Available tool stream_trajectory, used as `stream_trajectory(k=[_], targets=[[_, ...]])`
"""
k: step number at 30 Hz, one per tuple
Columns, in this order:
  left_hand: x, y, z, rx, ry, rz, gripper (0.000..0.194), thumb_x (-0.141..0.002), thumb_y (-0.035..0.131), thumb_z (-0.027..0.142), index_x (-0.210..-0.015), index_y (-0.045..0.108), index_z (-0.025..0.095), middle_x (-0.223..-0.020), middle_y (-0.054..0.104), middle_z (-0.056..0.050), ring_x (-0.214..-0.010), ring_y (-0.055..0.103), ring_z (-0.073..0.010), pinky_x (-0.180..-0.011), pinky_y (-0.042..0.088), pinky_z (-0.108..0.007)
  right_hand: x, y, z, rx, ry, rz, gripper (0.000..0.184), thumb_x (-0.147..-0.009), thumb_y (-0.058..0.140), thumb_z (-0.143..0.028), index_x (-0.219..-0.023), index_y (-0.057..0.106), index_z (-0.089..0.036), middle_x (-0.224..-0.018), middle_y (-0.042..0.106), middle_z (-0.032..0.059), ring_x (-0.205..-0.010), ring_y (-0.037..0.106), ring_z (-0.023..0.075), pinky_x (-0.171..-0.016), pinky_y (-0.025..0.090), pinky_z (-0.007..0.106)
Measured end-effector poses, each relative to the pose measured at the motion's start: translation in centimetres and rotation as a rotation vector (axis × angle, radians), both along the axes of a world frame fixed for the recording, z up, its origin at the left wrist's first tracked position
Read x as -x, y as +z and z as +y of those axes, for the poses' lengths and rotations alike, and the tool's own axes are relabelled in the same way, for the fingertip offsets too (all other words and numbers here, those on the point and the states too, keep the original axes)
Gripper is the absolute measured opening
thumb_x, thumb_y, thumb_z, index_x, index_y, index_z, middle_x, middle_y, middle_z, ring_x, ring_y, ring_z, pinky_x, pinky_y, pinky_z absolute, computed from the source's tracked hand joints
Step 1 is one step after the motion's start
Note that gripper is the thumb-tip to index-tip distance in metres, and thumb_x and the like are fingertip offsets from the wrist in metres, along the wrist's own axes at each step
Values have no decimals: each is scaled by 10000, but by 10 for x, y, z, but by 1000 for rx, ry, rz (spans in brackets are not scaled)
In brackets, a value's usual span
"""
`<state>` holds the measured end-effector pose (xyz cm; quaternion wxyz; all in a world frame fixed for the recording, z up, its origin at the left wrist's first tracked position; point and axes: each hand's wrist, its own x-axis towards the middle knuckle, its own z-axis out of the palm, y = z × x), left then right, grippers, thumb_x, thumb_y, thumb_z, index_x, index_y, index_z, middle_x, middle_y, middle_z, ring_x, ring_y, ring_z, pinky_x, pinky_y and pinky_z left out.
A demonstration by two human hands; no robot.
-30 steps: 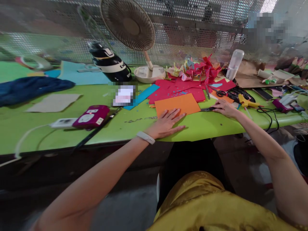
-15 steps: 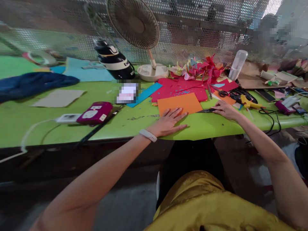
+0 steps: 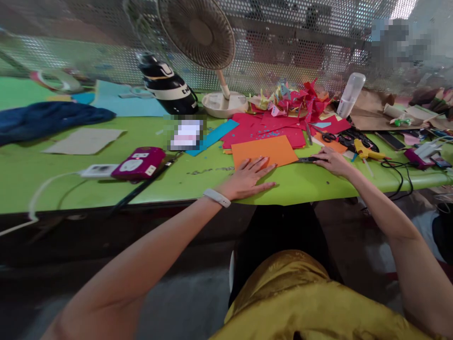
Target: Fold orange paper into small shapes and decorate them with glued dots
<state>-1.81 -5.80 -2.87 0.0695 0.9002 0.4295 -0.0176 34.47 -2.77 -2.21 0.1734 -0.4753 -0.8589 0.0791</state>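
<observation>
My left hand lies flat with its fingers spread, pressing on the near edge of an orange sheet of paper. At the sheet's near right corner my right hand is closed around a dark, narrow pointed tool, which looks like black scissors. The tip points left and reaches the paper's corner. Its handle is hidden in my fingers. Red paper sheets lie beneath and behind the orange sheet.
Behind stand a fan, a black bottle and a heap of folded paper. At left are a phone and a purple power socket. A yellow glue gun and other scissors lie at right.
The tool in my right hand has shifted slightly right along the paper's near edge, so its tip is now at the corner. My left hand stays in place on the sheet.
</observation>
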Motion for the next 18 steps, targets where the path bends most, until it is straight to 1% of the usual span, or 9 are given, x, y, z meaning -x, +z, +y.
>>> stream_trajectory(k=[4, 8, 14, 18], targets=[[0, -1, 1, 0, -5, -1, 811, -956, 188, 748, -1618, 175, 279, -1698, 104, -63, -1572, 63, -224, -1254, 24, -442, 19, 0, 2, -13, 9, -4, 300, -968, 573, -391, -1185, 724, -250, -1095, 678, 99, -1083, 602, 266, -968, 479, 426], [0, -1, 1, -1, 2, 0, 813, -954, 198, 750, -1617, 178, 280, -1697, 107, -66, -1571, 69, -235, -1252, 29, -452, 34, -2, 2, -46, 20, -7, 254, -962, 591, -387, -1112, 723, -231, -1062, 693, 92, -1068, 607, 257, -972, 466, 421], [-1, 1, 0, 6, 0, 2, 829, -950, 180, 757, -1618, 178, 266, -1697, 114, -80, -1572, 71, -238, -1250, 25, -450, 29, -4, -6, -70, 17, 18, 251, -958, 602, -376, -1106, 735, -224, -1063, 701, 93, -1080, 607, 256, -975, 466, 413], [0, -1, 1, -1, -11, -16, 821, -952, 183, 754, -1618, 184, 273, -1698, 110, -61, -1571, 76, -242, -1250, 23, -440, 32, -2, -5, -63, 10, 21, 256, -959, 603, -361, -1128, 743, -230, -1056, 699, 89, -1066, 608, 252, -977, 464, 412]])
